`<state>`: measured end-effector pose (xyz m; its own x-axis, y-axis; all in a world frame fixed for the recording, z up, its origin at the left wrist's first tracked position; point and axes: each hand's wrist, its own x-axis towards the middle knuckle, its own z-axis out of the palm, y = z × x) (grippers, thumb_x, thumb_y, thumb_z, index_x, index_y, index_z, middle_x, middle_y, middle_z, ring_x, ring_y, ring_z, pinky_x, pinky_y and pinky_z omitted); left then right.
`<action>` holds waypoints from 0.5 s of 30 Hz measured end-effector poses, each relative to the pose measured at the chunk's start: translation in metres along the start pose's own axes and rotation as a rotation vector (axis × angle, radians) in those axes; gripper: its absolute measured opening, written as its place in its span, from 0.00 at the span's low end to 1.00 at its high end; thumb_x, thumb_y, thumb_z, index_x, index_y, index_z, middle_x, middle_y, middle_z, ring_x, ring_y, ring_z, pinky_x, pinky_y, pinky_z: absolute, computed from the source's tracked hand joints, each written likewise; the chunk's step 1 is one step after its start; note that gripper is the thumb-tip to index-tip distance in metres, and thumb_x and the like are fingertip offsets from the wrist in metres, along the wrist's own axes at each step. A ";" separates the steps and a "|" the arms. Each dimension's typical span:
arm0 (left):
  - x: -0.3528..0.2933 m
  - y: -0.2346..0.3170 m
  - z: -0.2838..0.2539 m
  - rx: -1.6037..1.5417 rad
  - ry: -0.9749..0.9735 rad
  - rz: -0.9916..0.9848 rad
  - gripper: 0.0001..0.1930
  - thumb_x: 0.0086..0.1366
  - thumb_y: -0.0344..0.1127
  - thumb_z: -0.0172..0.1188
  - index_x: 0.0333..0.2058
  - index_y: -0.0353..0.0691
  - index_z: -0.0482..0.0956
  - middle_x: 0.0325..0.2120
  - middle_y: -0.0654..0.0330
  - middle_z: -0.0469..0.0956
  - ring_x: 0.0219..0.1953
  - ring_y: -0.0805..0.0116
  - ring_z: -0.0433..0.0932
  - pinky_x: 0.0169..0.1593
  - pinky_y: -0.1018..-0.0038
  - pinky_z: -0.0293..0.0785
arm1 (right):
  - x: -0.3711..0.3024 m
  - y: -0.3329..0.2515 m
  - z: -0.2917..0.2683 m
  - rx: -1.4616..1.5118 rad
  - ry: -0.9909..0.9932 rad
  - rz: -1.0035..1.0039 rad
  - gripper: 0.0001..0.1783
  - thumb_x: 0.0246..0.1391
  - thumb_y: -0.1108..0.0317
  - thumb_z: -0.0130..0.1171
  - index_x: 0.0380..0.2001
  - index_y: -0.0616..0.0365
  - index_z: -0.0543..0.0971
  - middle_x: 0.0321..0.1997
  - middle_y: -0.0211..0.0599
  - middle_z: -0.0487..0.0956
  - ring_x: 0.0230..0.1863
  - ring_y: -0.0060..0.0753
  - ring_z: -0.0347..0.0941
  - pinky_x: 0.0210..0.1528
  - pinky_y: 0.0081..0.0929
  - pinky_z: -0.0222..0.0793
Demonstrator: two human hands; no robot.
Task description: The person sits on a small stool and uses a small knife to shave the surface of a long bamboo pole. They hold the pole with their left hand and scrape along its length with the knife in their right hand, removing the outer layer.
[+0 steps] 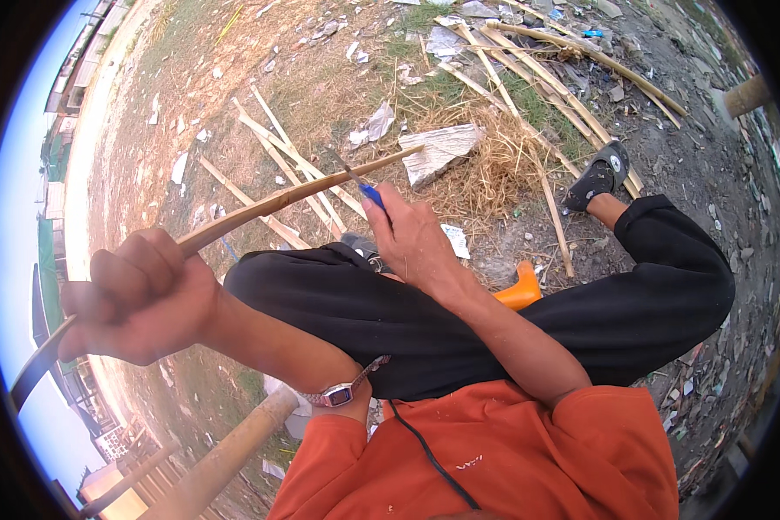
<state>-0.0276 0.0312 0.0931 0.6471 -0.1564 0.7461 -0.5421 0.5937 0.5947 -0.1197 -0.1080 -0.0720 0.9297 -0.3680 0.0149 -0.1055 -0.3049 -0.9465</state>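
My left hand (pixel 143 299), at the left, is closed in a fist around a long, slightly bent bamboo strip (pixel 273 204). The strip slants up and to the right across the view. Its other end runs out past my fist toward the left rim. In my closed right hand (pixel 418 247) is a small knife (pixel 372 195) with a blue handle. The blade lies against or just over the strip, partway toward its far tip; contact I cannot tell. A pale, rough block (pixel 442 154) lies on the ground near that tip.
Several split bamboo strips (pixel 290 160) lie beyond my left knee, and more strips (pixel 542 78) lie at the far right. Straw-like shavings (pixel 507 156) are heaped beside the block. An orange curved object (pixel 522 290) sits by my legs. A thick pole (pixel 230 446) slants at lower left.
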 end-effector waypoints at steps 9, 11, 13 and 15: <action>-0.003 -0.008 0.005 -0.304 -0.279 0.029 0.25 0.64 0.63 0.41 0.18 0.51 0.54 0.07 0.72 0.45 0.08 0.82 0.38 0.11 0.82 0.36 | -0.025 -0.035 0.004 -0.184 0.052 -0.051 0.09 0.59 0.66 0.47 0.31 0.62 0.66 0.13 0.55 0.71 0.20 0.60 0.71 0.21 0.49 0.66; -0.003 -0.008 0.001 -0.300 -0.272 0.027 0.25 0.64 0.63 0.40 0.18 0.51 0.53 0.07 0.72 0.45 0.08 0.82 0.38 0.11 0.82 0.36 | -0.023 -0.038 0.003 -0.185 0.067 -0.062 0.09 0.59 0.66 0.47 0.31 0.62 0.66 0.13 0.55 0.71 0.19 0.60 0.71 0.21 0.49 0.65; -0.004 -0.006 0.001 -0.282 -0.299 0.030 0.25 0.65 0.63 0.39 0.19 0.51 0.54 0.07 0.72 0.45 0.08 0.82 0.39 0.10 0.82 0.36 | -0.023 -0.048 0.001 -0.163 0.059 -0.068 0.09 0.59 0.66 0.47 0.31 0.62 0.66 0.14 0.56 0.71 0.20 0.61 0.71 0.21 0.49 0.66; -0.005 -0.005 0.007 -0.258 -0.358 0.037 0.25 0.66 0.62 0.37 0.20 0.50 0.56 0.07 0.72 0.45 0.08 0.81 0.40 0.10 0.82 0.36 | -0.022 -0.035 0.008 -0.248 0.033 0.000 0.06 0.56 0.70 0.45 0.31 0.62 0.65 0.16 0.58 0.73 0.23 0.62 0.73 0.25 0.52 0.68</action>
<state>-0.0323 0.0235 0.0883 0.3788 -0.3677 0.8493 -0.3809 0.7744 0.5052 -0.1339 -0.0825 -0.0418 0.9180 -0.3956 0.0289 -0.1931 -0.5095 -0.8385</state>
